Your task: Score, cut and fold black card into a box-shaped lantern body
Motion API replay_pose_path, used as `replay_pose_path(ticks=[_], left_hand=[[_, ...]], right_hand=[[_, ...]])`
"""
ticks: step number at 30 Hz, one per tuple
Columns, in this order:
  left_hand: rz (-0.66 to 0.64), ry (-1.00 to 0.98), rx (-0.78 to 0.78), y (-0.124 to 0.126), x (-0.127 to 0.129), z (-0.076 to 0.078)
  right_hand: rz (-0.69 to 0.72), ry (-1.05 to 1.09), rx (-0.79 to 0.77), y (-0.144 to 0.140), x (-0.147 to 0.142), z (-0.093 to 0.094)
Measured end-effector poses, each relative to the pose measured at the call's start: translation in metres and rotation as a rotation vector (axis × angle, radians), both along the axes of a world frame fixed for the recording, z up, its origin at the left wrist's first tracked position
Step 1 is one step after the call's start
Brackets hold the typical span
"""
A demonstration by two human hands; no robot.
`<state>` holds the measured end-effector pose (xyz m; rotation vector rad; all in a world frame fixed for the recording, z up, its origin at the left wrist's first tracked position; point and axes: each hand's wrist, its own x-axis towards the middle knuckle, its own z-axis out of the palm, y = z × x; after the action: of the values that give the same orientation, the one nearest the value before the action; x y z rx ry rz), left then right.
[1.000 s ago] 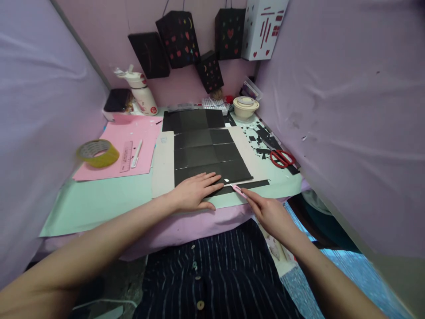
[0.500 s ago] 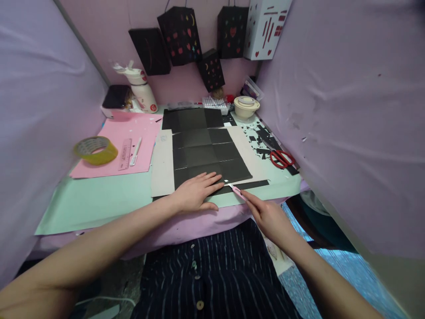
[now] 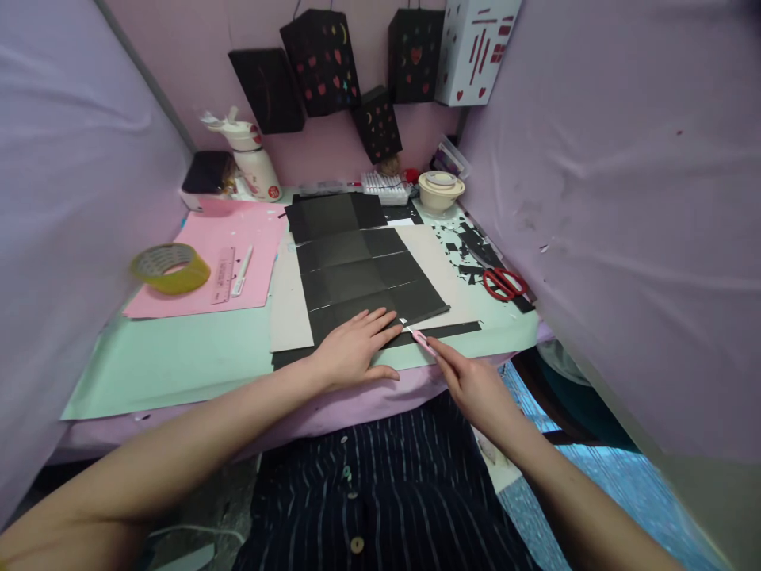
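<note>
A large black creased paper sheet [image 3: 357, 262] lies on a beige cutting board [image 3: 288, 305] on the mint-green table cover [image 3: 178, 357]. My left hand [image 3: 350, 349] presses flat on the sheet's near edge. My right hand [image 3: 472, 385] grips a pink craft knife [image 3: 421, 339], whose blade tip touches the near right corner of the sheet. A narrow black strip [image 3: 452, 328] lies along the sheet's near edge to the right.
A yellow tape roll [image 3: 170, 268], a ruler [image 3: 224, 275] and a white pen [image 3: 242, 270] rest on pink paper [image 3: 226, 238] at left. Red scissors [image 3: 504, 282] and black scraps lie at right. A bottle [image 3: 253, 162], a round box [image 3: 441, 190] and hanging paper lanterns [image 3: 324, 62] stand behind.
The black sheet has turned slightly, its far end swinging left, under my left hand. The knife has stayed at the sheet's near right corner.
</note>
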<state>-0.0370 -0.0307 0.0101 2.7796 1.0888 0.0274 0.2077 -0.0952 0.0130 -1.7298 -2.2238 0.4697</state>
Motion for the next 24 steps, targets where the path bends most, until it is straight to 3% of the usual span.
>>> replay_pose_path(ticks=[8,12,18,22,24], left_hand=[[0.004,-0.016,0.006,-0.001,-0.001,-0.002],[0.024,-0.025,-0.008,-0.001,0.000,-0.001],[0.269,-0.076,-0.065,0.016,0.033,-0.001],[0.400,-0.190,-0.186,0.039,0.045,0.010],[0.304,-0.277,-0.189,0.048,0.034,0.021]], right_hand=[[-0.011,0.012,-0.034,0.001,0.000,0.000],[-0.049,0.070,-0.011,-0.002,0.014,0.004],[-0.152,0.189,-0.047,-0.007,0.044,0.011],[-0.172,0.263,-0.080,-0.007,0.049,0.008],[-0.168,0.293,-0.095,-0.008,0.050,0.005]])
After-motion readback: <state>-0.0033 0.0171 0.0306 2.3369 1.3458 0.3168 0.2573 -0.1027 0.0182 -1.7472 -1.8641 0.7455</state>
